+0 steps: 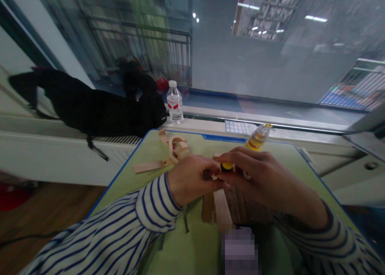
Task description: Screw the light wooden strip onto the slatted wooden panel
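Note:
Over the middle of the table, both hands meet close together. Between the thumb and fingers of my right hand is a short yellow-and-black handle, probably a screwdriver's; its far end is hidden. My left hand is closed in a pinch right beside it, and what its fingertips hold is hidden. Under the hands lie a pale wooden strip and a brown board with small holes, partly covered by my right hand. Left of my left hand rests a pale wooden assembly with a curved frame and a flat bar.
A clear bottle with yellow cap and base stands at the table's far edge. Behind, on the sill, are a water bottle, a gridded sheet and a black bag. A blurred purple thing is at the near edge.

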A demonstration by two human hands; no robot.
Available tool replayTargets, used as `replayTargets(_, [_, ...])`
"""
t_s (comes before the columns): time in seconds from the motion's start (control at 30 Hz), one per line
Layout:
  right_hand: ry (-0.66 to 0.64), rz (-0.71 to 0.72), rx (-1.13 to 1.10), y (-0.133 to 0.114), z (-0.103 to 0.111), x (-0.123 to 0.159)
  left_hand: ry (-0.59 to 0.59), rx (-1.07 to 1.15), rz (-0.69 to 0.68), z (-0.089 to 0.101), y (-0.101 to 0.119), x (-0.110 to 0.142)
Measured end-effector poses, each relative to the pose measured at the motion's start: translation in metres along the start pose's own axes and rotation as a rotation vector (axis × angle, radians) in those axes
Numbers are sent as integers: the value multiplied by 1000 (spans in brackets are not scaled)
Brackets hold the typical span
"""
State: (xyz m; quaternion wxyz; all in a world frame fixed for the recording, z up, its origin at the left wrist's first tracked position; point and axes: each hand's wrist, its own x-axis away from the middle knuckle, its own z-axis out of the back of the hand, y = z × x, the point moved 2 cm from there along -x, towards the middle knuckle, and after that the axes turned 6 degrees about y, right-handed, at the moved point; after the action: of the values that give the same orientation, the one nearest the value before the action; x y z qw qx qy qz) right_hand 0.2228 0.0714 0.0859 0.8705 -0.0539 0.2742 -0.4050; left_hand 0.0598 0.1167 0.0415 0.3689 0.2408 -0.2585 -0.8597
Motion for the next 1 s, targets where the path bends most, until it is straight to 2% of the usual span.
replayTargets(0.37, [3,74,-102,-4,6,1,-11,-6,-37,0,0,-1])
replayTargets(0.6, [31,65,-37,0,1,1,-103,113,-55,-4,-2,0])
replayTargets(0.87, [26,38,-19,0,0,-1,-3,0,23,2,4,-4])
replayTargets(1.0, [40,74,-44,-2,3,1,-34,-17,36,3,5,-4])
